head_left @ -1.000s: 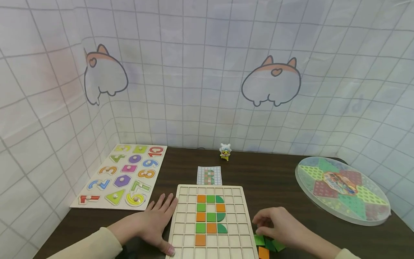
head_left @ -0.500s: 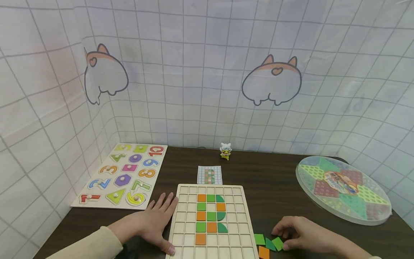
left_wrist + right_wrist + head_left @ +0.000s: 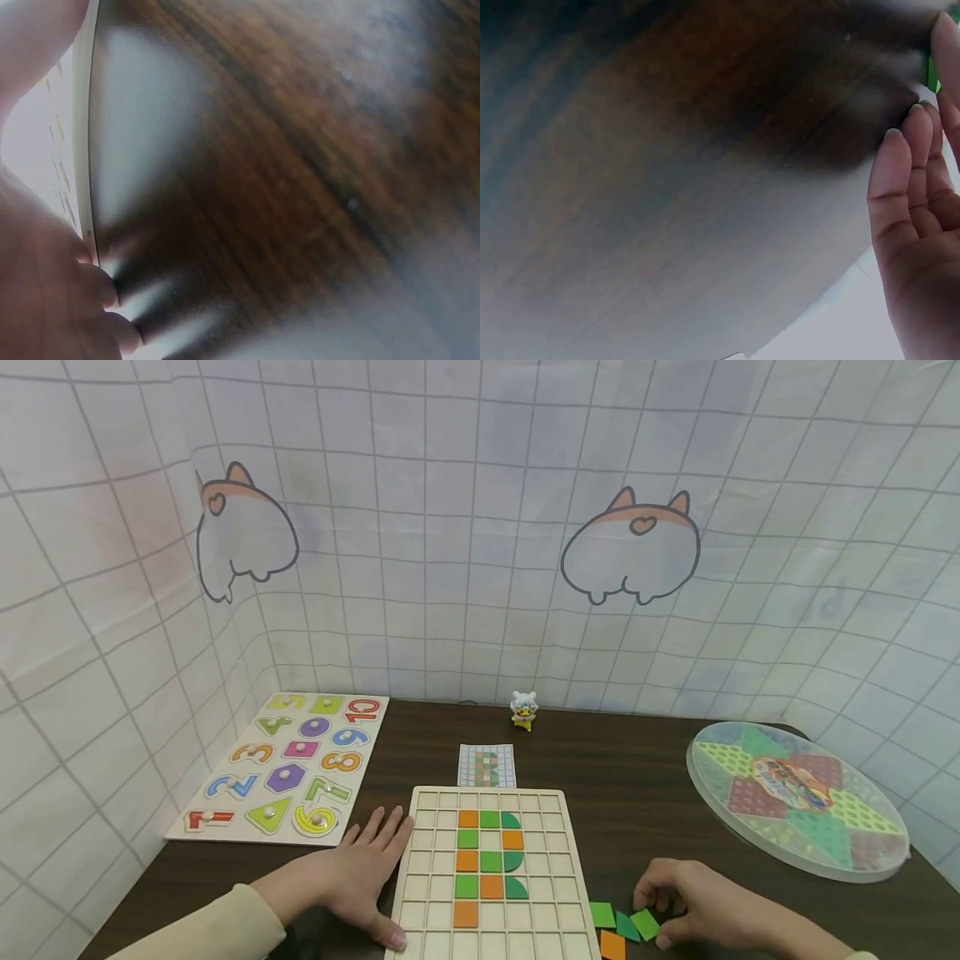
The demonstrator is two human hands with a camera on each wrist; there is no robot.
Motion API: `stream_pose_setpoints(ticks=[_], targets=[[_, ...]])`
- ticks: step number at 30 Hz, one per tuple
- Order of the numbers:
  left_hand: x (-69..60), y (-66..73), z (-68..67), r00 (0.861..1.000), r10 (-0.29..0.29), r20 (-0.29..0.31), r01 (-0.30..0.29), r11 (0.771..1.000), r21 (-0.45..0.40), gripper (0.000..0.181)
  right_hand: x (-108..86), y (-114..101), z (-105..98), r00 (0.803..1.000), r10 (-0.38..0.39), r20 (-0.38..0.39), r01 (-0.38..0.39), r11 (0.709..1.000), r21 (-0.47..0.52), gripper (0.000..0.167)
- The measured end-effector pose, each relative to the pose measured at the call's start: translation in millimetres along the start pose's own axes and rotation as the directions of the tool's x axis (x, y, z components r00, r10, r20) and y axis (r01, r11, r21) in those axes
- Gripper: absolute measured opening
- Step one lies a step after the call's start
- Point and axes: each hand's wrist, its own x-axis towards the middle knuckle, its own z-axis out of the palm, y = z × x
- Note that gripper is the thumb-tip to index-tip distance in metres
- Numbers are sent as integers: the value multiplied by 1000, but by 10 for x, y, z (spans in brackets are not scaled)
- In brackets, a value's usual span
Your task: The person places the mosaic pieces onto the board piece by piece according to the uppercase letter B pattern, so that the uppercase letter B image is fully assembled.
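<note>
A wooden grid board (image 3: pixel 553 921) lies in the lower middle of the head view, with orange, light green and dark green tiles set in some of its cells. My left hand (image 3: pixel 360 877) rests at the board's left edge, fingers spread and thumb on its rim. To the right of the board, my right hand (image 3: pixel 701 902) has its thumb and index finger at the edges of a light green square tile (image 3: pixel 645 925), pinching it at the table. Beside that tile are a dark green quarter-round tile (image 3: pixel 627 927), another green square tile (image 3: pixel 602 914) and an orange tile (image 3: pixel 612 945).
Behind the board lies a small pattern card (image 3: pixel 487 767), with a toy figurine (image 3: pixel 522 712) farther back. A number puzzle board (image 3: pixel 255 810) is at the left. At the right stands a round Chinese checkers board (image 3: pixel 795 802). Grid-patterned cloth walls (image 3: pixel 465 527) enclose the dark table.
My right hand has moved right from above the loose tiles to the light green tile, which now sits apart at the right of the group. The left hand stays put.
</note>
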Motion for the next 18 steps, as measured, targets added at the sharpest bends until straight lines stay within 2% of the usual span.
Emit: stream_pose_setpoints(ticks=[2,6,8,9,10,12,15,18], targets=[[3,-6,1,1000,1,-1,-1,1000,1,149,11,190,27,998,-56,-20,55,997,-47,25],[-13,15,-20,1000,-1,2,1,1000,2,149,37,719,87,992,-115,-49,110,988,-110,28],[-37,47,-44,1000,-5,5,5,1000,2,148,54,855,93,990,-128,-53,119,984,-134,27],[-51,69,-60,1000,-10,8,10,1000,3,147,64,859,87,993,-105,-55,97,987,-127,26],[-69,98,-79,1000,-14,11,14,1000,4,146,76,832,80,992,-111,-59,102,985,-139,25],[-109,160,-118,1000,-23,17,23,1000,10,143,102,635,65,993,-93,-77,81,986,-148,24],[-146,217,-158,999,-33,26,33,999,20,141,164,137,62,992,-52,-112,38,992,-124,23],[-121,171,-129,999,-26,19,25,1000,18,142,282,-334,120,990,-22,-136,11,996,-86,21]])
